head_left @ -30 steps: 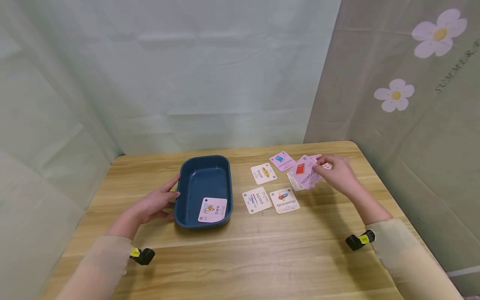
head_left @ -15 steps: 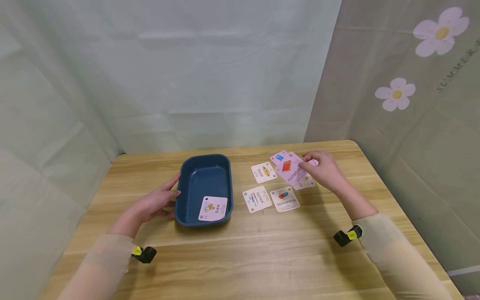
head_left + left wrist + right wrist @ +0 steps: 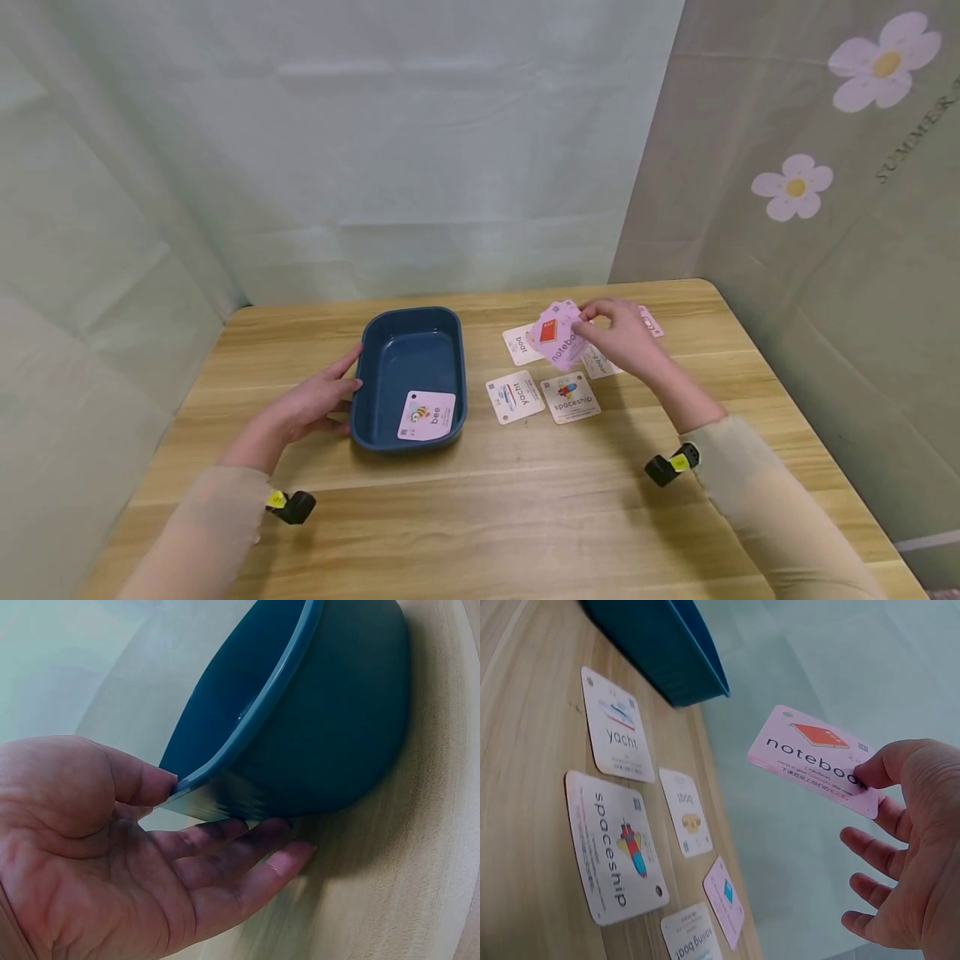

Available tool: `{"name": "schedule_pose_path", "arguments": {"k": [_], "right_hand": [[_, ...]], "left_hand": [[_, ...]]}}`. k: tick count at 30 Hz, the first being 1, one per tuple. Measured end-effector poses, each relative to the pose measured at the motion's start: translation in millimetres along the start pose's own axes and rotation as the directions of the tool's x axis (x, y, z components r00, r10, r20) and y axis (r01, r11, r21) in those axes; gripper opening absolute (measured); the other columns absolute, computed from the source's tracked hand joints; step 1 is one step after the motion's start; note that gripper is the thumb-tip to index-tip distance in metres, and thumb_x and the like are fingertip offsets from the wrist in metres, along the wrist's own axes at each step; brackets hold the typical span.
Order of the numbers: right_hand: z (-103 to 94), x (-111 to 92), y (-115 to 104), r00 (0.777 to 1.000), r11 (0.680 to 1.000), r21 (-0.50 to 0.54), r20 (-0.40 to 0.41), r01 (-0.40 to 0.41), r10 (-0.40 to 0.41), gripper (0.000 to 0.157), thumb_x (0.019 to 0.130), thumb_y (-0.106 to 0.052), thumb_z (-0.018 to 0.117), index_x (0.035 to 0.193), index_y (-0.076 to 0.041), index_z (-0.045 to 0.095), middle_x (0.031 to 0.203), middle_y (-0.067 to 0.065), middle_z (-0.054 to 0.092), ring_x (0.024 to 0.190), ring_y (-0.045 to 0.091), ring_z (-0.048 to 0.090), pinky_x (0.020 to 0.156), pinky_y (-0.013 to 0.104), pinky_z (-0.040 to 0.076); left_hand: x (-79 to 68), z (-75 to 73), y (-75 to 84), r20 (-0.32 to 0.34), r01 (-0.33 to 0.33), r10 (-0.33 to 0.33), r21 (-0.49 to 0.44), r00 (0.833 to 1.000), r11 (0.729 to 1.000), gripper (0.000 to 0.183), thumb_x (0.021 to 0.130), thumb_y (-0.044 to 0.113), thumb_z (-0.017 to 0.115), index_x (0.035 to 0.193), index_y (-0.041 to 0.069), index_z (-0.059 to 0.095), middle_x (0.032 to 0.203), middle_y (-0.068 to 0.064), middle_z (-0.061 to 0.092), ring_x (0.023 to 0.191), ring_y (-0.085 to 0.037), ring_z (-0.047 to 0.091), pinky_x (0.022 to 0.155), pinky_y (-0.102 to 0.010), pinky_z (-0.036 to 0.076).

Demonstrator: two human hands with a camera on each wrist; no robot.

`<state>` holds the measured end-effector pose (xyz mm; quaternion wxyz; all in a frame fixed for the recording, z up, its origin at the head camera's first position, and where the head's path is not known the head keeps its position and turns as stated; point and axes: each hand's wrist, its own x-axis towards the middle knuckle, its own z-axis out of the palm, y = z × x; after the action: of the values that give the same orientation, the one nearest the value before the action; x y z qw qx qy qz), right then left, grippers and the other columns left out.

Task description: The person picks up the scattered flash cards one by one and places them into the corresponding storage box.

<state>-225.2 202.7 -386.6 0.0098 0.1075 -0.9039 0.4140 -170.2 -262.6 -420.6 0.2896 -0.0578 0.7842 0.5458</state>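
**Notebook card [image 3: 557, 337] hanging in my pinch, off the surface**

The wooden table [image 3: 450, 533] is spreading under everything, and the blue tray [image 3: 412, 358] is standing near its far edge, left of the cards. My left hand [image 3: 318, 402] is resting against the tray's left edge: the thumb tip is touching the rim, the fingers, nearly straight, are meeting the outer wall without wrapping it. My right hand [image 3: 628, 337] is gripping the notebook card by one end, thumb and index finger closing firmly on it, the other fingers spreading loosely.

Over the last second I have been drawing this card leftward, away from the table's right edge. It is hovering near the far edge, partly hiding the boat card [image 3: 520, 343] from above. So, I judge, the card is clearing the pink card [image 3: 651, 322] toward the far right corner and getting nearer the tray.

The sailing boat card [image 3: 600, 361], spaceship card [image 3: 571, 398] and yacht card [image 3: 515, 397] are lying flat; the bee card [image 3: 427, 416] is occupying the tray's near right corner.
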Motion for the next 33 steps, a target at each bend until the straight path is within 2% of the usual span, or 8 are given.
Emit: {"name": "schedule_pose_path", "arguments": {"k": [8, 15, 23, 33], "right_hand": [[10.2, 5, -11, 1.000, 1.000, 0.019, 0.016, -0.006, 0.006, 0.016, 0.094, -0.025, 0.070, 0.089, -0.010, 0.067, 0.139, 0.013, 0.059, 0.139, 0.039, 0.034, 0.114, 0.061, 0.021], [21.8, 12, -20, 0.999, 0.999, 0.034, 0.036, -0.003, 0.002, 0.016, 0.094, -0.026, 0.070, 0.089, -0.011, 0.068, 0.138, 0.010, 0.060, 0.141, 0.039, 0.034, 0.116, 0.062, 0.018], [34.6, 19, -37, 0.998, 0.999, 0.019, 0.054, 0.029, -0.030, 0.016, 0.093, -0.028, 0.070, 0.089, -0.013, 0.068, 0.137, 0.007, 0.061, 0.138, 0.036, 0.041, 0.115, 0.057, 0.024], [51.2, 27, -55, 0.998, 0.999, 0.037, 0.059, 0.026, -0.028, 0.015, 0.092, -0.030, 0.071, 0.089, -0.016, 0.069, 0.137, 0.003, 0.061, 0.139, 0.035, 0.036, 0.114, 0.059, 0.023]], "left_hand": [[-0.1, 1.0, -2.1, -0.010, -0.014, 0.014, 0.002, 1.000, 1.000, 0.071, 0.111, 0.020, 0.038, 0.164, 0.039, -0.005, 0.161, -0.033, 0.017, 0.120, -0.043, 0.055, 0.081, -0.043, 0.055], [-1.0, 1.6, -3.6, -0.016, -0.034, 0.034, -0.002, 0.999, 0.999, 0.071, 0.110, 0.021, 0.039, 0.164, 0.038, -0.003, 0.155, -0.033, 0.030, 0.112, -0.036, 0.061, 0.081, -0.046, 0.056], [-3.1, 2.6, -3.9, -0.007, -0.037, 0.037, -0.010, 0.999, 0.999, 0.071, 0.110, 0.020, 0.039, 0.164, 0.037, -0.004, 0.155, -0.034, 0.030, 0.112, -0.036, 0.061, 0.080, -0.046, 0.056], [-2.3, 3.3, -4.0, -0.018, -0.023, 0.022, -0.007, 1.000, 1.000, 0.071, 0.110, 0.020, 0.039, 0.164, 0.039, -0.003, 0.156, -0.034, 0.028, 0.113, -0.037, 0.060, 0.079, -0.043, 0.055]]}}
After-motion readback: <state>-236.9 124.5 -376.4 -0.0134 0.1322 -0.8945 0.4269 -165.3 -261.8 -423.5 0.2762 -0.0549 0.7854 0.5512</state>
